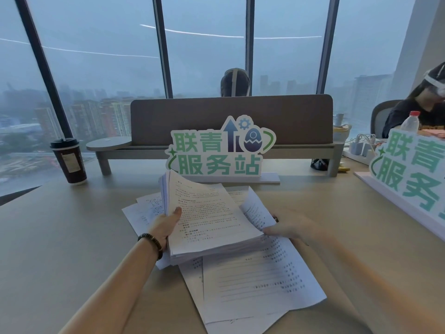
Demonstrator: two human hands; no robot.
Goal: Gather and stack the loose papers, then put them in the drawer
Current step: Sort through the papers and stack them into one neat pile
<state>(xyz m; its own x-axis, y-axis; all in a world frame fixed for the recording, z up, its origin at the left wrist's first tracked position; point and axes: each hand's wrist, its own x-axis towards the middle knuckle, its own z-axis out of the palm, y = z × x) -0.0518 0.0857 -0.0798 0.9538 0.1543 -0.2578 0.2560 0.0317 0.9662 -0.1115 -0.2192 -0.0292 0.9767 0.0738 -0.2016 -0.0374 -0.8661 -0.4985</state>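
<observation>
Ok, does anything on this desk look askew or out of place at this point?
Yes. Loose sheets lie fanned at odd angles on the desk, some under the stack that the left hand and right hand hold. The stack's far corner curls upward. Nothing looks spilled; the coffee cup stands upright.

- The printed lines on the stack of papers [207, 213] at frame centre are too blurred to read.
- The left hand [166, 225] shows only its thumb on top; its fingers are hidden under the stack.
- The second sign [409, 174] is cut off by the right edge.
- The person behind the divider [231, 119] shows only the top of the head.
- The label on the coffee cup [69, 161], at left, is illegible.
</observation>
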